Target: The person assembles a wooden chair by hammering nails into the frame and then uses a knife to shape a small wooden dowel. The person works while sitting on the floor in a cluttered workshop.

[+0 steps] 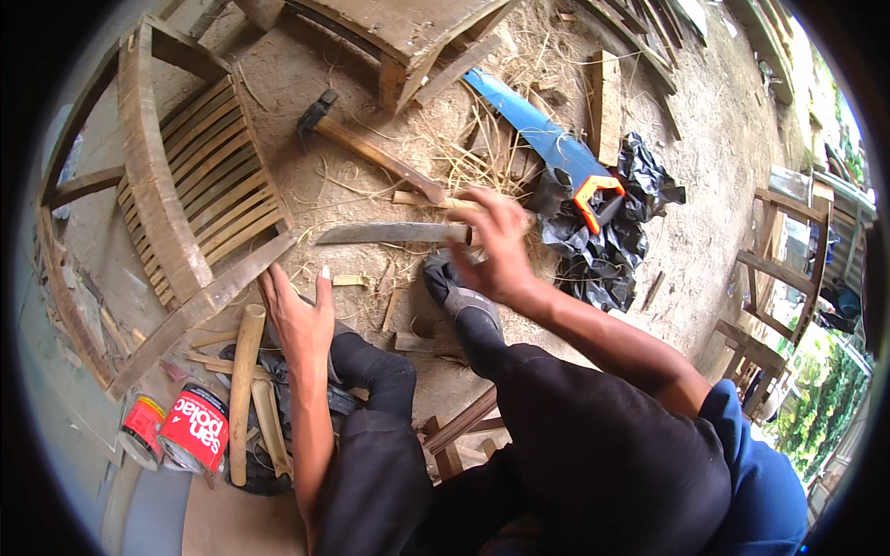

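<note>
While the right hand (496, 243) closed loosely over the handle end of the machete (394, 233) lying far of the open, empty left hand (298, 315), its blade could likely slip and nick those splayed fingers.

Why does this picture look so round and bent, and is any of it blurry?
Head view: a fisheye lens bends straight edges, such as the slatted wooden frame, toward a dark round rim; soft daylight, no hard shadows; the right hand by the long knife is slightly motion-blurred; the far right edge is overbright.
</note>
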A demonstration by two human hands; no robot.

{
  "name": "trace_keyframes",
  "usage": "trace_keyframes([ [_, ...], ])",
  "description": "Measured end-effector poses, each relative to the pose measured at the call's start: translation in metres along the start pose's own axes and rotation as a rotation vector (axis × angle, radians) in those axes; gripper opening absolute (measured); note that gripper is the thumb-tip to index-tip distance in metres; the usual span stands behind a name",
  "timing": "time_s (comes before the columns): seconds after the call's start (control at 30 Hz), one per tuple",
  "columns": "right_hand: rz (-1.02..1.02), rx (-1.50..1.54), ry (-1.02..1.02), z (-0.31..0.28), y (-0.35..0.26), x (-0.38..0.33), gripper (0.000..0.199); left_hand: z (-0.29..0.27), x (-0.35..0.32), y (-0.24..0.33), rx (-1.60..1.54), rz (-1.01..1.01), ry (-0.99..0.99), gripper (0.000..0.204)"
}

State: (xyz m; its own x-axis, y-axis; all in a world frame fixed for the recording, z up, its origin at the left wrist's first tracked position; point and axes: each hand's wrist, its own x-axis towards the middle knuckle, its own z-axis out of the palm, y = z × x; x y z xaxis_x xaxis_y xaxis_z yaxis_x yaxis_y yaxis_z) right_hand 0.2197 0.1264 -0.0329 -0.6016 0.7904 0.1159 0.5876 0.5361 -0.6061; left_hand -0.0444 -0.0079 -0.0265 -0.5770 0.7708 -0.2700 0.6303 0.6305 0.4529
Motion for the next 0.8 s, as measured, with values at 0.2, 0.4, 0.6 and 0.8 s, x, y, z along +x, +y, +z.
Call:
trace_keyframes([
  [0.2, 0.654, -0.126, 0.241, -0.055, 0.13, -0.059, 0.013, -0.019, -0.016, 0.053, -0.326, 0.236, -0.246, 0.037],
  [0.4, 0.371, -0.486, -0.031, -0.053, 0.173, -0.077, 0.026, -0.009, -0.026, 0.07, -0.331, 0.563, -0.398, 0.035],
  [0.6, 0.385, -0.486, -0.166, -0.061, 0.178, -0.073, 0.013, -0.003, -0.026, 0.063, -0.358, 0.524, -0.475, 0.034],
  [0.8, 0.342, -0.548, -0.19, -0.062, 0.177, -0.074, 0.018, -0.004, -0.025, 0.059, -0.358, 0.564, -0.426, 0.033],
])
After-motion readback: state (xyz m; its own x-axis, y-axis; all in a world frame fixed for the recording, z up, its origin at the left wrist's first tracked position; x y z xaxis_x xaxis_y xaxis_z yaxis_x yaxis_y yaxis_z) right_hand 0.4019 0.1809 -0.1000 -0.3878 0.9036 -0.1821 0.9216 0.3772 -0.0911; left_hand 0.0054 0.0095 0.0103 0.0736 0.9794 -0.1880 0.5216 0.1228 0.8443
